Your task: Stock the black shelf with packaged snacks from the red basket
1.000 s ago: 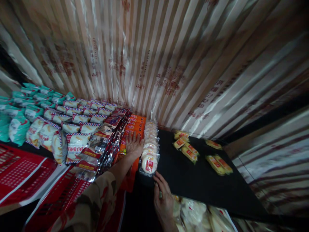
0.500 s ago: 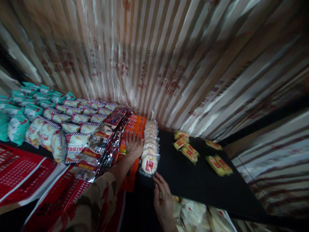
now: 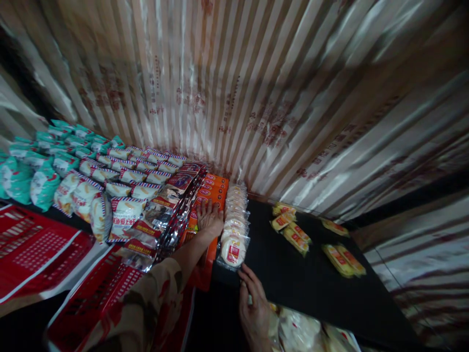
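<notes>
My left hand (image 3: 210, 218) lies flat with fingers spread on a row of orange snack packets (image 3: 217, 188). Right beside it runs a row of round white crackers in clear wrappers (image 3: 233, 251), overlapping from the back of the black shelf to its front. My right hand (image 3: 254, 303) is at the shelf's front edge, its fingertips by the lower corner of the nearest cracker packet. Its fingers are stretched out and it holds nothing I can see. Left of the orange packets stand dark, shiny red-and-silver packets (image 3: 161, 215).
White puffed-snack bags (image 3: 126, 215) and teal bags (image 3: 44, 181) fill the left. Small yellow packets (image 3: 296, 237) lie on the black shelf (image 3: 293, 281) at right. Red baskets (image 3: 40, 244) stand in front at left; bagged goods (image 3: 300, 327) sit below. Striped sheeting (image 3: 227, 98) hangs behind.
The whole scene has shifted slightly right in view as the head turned. Both hands keep nearly the same places against the packets.
</notes>
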Demonstrator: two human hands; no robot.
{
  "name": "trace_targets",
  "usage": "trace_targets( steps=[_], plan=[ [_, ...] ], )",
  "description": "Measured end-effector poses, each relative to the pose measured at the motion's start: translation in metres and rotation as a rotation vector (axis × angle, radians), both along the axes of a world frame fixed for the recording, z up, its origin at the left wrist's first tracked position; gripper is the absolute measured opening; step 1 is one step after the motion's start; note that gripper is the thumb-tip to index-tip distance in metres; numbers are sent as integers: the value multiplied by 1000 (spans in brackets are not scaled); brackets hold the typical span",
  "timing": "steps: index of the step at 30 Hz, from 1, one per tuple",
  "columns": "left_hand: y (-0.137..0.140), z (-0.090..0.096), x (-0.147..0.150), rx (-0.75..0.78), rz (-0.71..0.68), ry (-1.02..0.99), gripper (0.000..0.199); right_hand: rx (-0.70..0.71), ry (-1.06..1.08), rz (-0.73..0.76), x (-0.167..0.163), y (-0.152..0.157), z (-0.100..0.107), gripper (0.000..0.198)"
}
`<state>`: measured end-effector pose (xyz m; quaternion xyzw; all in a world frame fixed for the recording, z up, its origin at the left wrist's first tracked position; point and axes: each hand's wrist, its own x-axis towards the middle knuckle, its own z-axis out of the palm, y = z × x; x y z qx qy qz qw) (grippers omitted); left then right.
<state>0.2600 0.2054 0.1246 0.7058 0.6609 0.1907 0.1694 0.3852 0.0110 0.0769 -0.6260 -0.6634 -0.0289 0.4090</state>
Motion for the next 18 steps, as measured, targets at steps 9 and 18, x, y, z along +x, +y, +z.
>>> trace_targets(
  steps=[9,18],
  plan=[
    [7,4,-10,84,-36,72,44,-18,96,-18,0,3,1,23],
    [-92,54,7,496,-458,-330,36,-98,600,-1,-1,-21,25,23]
  ],
)
